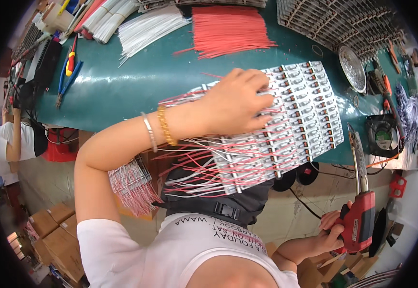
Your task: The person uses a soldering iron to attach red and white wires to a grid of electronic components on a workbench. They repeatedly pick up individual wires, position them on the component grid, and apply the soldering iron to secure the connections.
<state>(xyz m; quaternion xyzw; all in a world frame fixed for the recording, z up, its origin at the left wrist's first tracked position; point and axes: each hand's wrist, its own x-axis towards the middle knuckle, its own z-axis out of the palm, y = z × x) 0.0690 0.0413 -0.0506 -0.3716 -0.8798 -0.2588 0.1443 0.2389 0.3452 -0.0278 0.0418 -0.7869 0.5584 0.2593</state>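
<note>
A panel of small circuit boards (307, 105) lies tilted at the near edge of the green table, partly over my lap. Red and white wires (194, 161) trail off its left side. My left hand (240, 103) rests over the panel's upper middle, fingers bent down among the boards; whatever is between the fingertips is too small to make out. At the lower right, my right hand (331, 230) is closed around a red soldering gun (360, 223). Its long metal tip points up beside the panel's right edge, apart from it.
White wires (149, 30) and red wires (230, 30) lie in bundles at the back. More board panels (338, 21) are stacked back right, near a metal dish (352, 69) and a black fan (382, 136). Pliers (68, 77) lie left. Another person (14, 139) sits far left.
</note>
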